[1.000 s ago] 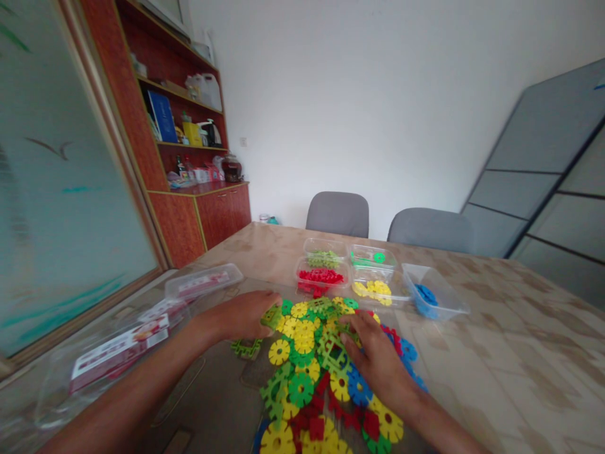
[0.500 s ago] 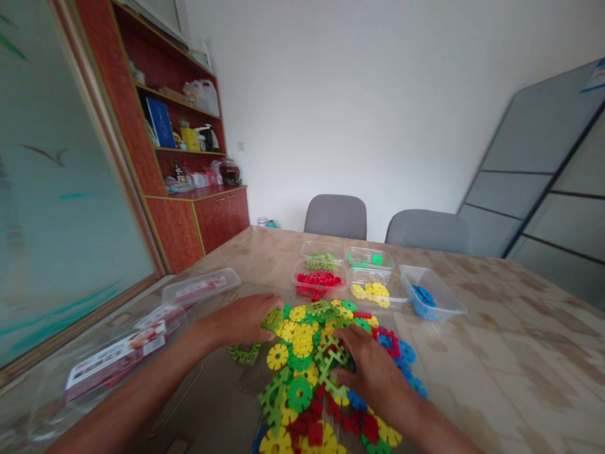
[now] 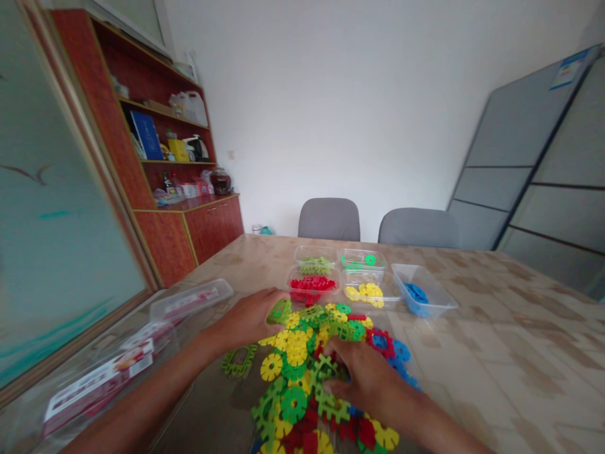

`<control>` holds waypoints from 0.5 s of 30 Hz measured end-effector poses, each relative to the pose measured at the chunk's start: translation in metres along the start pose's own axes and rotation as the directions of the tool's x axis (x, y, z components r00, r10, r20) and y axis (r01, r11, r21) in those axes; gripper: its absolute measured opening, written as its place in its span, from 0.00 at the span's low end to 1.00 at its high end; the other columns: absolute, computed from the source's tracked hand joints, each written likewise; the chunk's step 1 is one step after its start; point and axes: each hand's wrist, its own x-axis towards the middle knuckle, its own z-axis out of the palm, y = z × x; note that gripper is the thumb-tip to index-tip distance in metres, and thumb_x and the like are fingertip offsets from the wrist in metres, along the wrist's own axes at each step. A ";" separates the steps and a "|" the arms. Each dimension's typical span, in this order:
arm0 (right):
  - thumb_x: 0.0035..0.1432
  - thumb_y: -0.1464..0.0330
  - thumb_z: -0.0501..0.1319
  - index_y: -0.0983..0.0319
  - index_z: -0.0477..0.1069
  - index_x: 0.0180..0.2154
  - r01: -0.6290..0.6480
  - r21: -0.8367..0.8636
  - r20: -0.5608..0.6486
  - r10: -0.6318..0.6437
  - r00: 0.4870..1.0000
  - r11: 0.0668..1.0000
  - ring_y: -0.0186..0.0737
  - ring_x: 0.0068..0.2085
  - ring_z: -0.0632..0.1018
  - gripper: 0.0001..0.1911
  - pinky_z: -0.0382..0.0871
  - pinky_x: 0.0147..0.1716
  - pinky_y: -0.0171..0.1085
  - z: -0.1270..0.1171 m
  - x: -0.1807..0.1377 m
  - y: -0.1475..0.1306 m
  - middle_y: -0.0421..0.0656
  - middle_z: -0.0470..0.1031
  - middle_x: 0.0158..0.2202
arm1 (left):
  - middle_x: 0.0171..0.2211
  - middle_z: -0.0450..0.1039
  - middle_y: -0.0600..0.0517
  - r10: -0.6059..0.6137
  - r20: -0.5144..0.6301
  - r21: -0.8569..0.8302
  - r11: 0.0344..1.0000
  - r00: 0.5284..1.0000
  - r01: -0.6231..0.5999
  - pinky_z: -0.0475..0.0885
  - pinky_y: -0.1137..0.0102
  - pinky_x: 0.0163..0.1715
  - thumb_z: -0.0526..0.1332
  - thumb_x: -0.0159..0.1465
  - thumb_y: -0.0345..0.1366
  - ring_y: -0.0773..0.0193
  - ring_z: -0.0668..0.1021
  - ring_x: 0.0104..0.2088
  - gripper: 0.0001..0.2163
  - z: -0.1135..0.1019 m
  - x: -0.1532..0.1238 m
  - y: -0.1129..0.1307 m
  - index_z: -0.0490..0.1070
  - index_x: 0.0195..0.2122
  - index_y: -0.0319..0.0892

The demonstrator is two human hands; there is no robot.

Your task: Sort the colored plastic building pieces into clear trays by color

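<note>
A pile of plastic interlocking pieces lies on the table, with yellow notched discs (image 3: pixel 297 348), green discs (image 3: pixel 293 403) and red pieces (image 3: pixel 309 439). At the pile's far left side, my left hand (image 3: pixel 255 315) is closed on a light green square piece (image 3: pixel 280 311), held between thumb and fingers. My right hand (image 3: pixel 366 375) reaches in from the right, its thumb and fingers bent around a light green notched piece (image 3: pixel 325 369) on the pile; its fingertips are partly hidden. A light green square frame (image 3: pixel 239 360) lies below my left wrist.
Beyond the pile stand clear tubs of light green pieces (image 3: pixel 316 265), red pieces (image 3: pixel 312 285), green pieces (image 3: pixel 370 260), yellow discs (image 3: pixel 371 294) and blue pieces (image 3: pixel 416 295). Clear lids (image 3: pixel 191 301) with labels lie at the left. Two grey chairs (image 3: pixel 329 219) stand behind the table.
The view has turned slightly to the right. My left hand still holds the light green piece, a little higher over the pile's edge. My right fingers have shifted slightly on the notched piece.
</note>
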 end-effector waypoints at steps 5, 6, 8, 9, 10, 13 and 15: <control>0.53 0.69 0.62 0.60 0.70 0.37 0.022 0.048 0.016 -0.023 1.000 0.999 0.35 0.29 0.70 0.07 0.53 0.27 0.31 0.002 0.003 0.006 0.36 0.70 0.27 | 0.52 0.71 0.47 0.025 -0.037 -0.005 1.000 0.999 -0.025 0.65 0.64 0.52 0.66 0.56 0.37 0.53 0.72 0.52 0.23 -0.011 0.052 -0.011 0.65 0.53 0.42; 0.53 0.70 0.62 0.60 0.70 0.36 0.025 0.051 0.019 -0.026 0.999 0.998 0.34 0.29 0.70 0.06 0.53 0.26 0.31 0.002 0.003 0.005 0.36 0.70 0.27 | 0.52 0.71 0.46 0.022 -0.050 -0.005 1.000 0.999 -0.022 0.65 0.63 0.53 0.66 0.56 0.37 0.53 0.72 0.52 0.23 -0.014 0.068 -0.014 0.65 0.52 0.41; 0.53 0.69 0.63 0.60 0.71 0.36 0.023 0.051 0.018 -0.024 1.000 0.998 0.34 0.29 0.70 0.07 0.53 0.26 0.31 0.001 0.003 0.003 0.36 0.70 0.26 | 0.51 0.71 0.46 0.008 -0.074 -0.007 1.000 0.997 -0.009 0.67 0.60 0.52 0.67 0.58 0.38 0.52 0.72 0.52 0.21 -0.021 0.102 -0.018 0.67 0.51 0.41; 0.53 0.69 0.63 0.60 0.71 0.37 0.020 0.047 0.017 -0.021 1.000 0.999 0.34 0.29 0.70 0.07 0.53 0.27 0.31 0.000 0.002 0.001 0.36 0.70 0.27 | 0.51 0.71 0.46 -0.002 -0.087 -0.008 1.000 0.996 0.002 0.68 0.58 0.51 0.65 0.61 0.38 0.53 0.73 0.50 0.18 -0.024 0.119 -0.020 0.67 0.51 0.40; 0.53 0.69 0.64 0.60 0.71 0.37 0.013 0.040 0.019 -0.014 1.000 0.999 0.35 0.29 0.70 0.07 0.54 0.27 0.31 0.000 0.002 0.000 0.36 0.70 0.27 | 0.51 0.70 0.45 -0.016 -0.104 -0.010 1.000 0.994 0.015 0.69 0.55 0.48 0.62 0.65 0.38 0.54 0.74 0.49 0.15 -0.027 0.136 -0.021 0.67 0.51 0.39; 0.53 0.68 0.64 0.60 0.72 0.37 -0.008 0.024 0.030 0.007 1.000 1.000 0.35 0.29 0.70 0.08 0.54 0.26 0.31 0.001 0.001 -0.002 0.37 0.70 0.27 | 0.51 0.69 0.45 -0.060 -0.144 -0.024 0.998 0.988 0.058 0.73 0.55 0.45 0.59 0.68 0.38 0.55 0.75 0.46 0.14 -0.028 0.176 -0.022 0.67 0.52 0.39; 0.52 0.68 0.64 0.59 0.72 0.37 0.006 0.039 0.023 -0.007 1.000 0.999 0.35 0.29 0.70 0.08 0.54 0.26 0.30 0.002 0.001 0.000 0.37 0.71 0.27 | 0.50 0.69 0.46 -0.071 -0.140 -0.038 0.997 0.988 0.066 0.73 0.57 0.44 0.59 0.67 0.38 0.55 0.75 0.46 0.14 -0.023 0.188 -0.024 0.67 0.52 0.39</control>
